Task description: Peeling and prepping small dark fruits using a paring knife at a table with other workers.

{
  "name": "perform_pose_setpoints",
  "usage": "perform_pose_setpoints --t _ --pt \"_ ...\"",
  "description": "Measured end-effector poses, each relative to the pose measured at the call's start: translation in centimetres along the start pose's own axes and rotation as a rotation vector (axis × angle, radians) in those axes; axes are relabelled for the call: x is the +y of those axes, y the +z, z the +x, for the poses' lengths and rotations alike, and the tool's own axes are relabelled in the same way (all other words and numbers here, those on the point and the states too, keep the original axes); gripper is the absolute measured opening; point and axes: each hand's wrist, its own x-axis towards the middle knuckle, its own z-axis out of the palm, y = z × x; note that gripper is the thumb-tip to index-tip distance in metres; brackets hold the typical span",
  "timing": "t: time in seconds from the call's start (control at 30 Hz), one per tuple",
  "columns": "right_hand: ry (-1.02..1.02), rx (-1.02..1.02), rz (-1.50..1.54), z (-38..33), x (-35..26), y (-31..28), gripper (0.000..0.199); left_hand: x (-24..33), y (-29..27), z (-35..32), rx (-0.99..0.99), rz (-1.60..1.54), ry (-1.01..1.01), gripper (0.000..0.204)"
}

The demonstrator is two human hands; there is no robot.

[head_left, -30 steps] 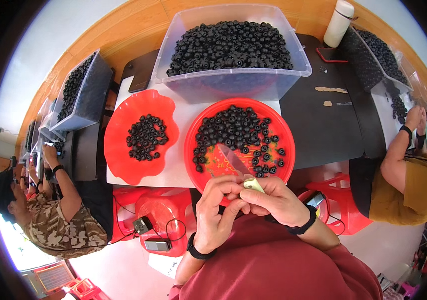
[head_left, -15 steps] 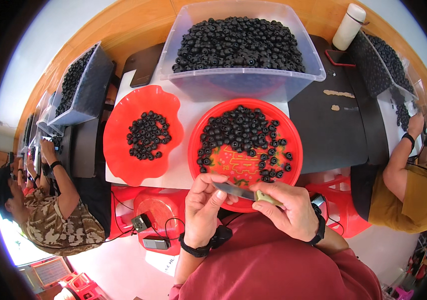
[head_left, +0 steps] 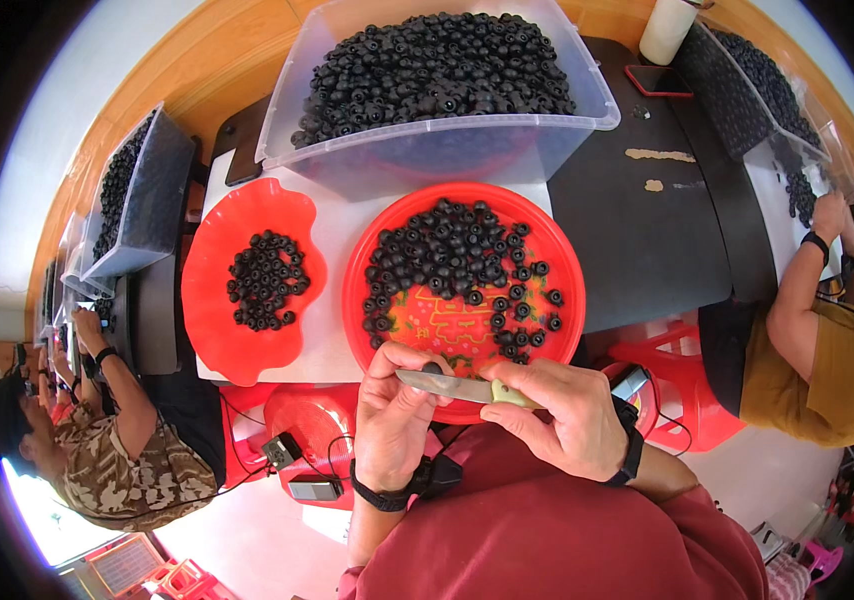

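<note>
Black rubbery rings fill the round red tray [head_left: 557,262], and one of them [head_left: 431,369] sits pinched in the fingertips of the left hand [head_left: 394,420] at the tray's near rim. Half a second ago both hands sat a little further left and the knife lay lower across them; now the right hand [head_left: 565,418], closed around the pale handle, has the knife [head_left: 452,385] level, its blade reaching left so that it lies against the held ring. That suggests the trimming of this piece is under way rather than finished.

To the left lies a scalloped red dish [head_left: 209,330] with a small cluster of the same rings, well apart from the hands. On the far side stands a clear bin [head_left: 447,150] heaped with them. A co-worker in camouflage [head_left: 117,450] sits at the left and another in a yellow shirt [head_left: 837,370] at the right, both clear of the tray. Nothing lies between the hands and the tray.
</note>
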Motion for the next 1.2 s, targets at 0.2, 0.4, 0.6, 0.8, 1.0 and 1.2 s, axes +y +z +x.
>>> perform_pose_setpoints --t 0.2,0.4,0.6,0.8,1.0,1.2 --pt "-0.017 0.047 -0.097 0.0 -0.2 0.3 0.035 0.2 0.4 -0.7 0.005 0.049 0.013 0.017" --pt "0.019 0.058 -0.022 0.1 -0.2 -0.1 0.035 0.0 0.8 -0.8 0.031 0.072 -0.006 0.014" --pt "0.028 -0.005 0.045 -0.4 -1.1 -0.1 0.035 0.0 0.6 -0.4 0.000 0.049 0.044 0.018" --pt "0.010 0.027 -0.026 -0.5 -0.9 -0.2 0.035 -0.2 0.8 -0.2 -0.004 0.030 0.031 0.018" --pt "0.006 0.035 -0.012 -0.7 -0.9 -0.2 0.034 -0.3 0.5 -0.4 -0.024 0.027 0.035 0.018" --pt "-0.070 0.102 -0.057 -0.5 -0.4 0.5 0.034 -0.2 0.4 -0.5 -0.020 0.026 0.022 0.017"
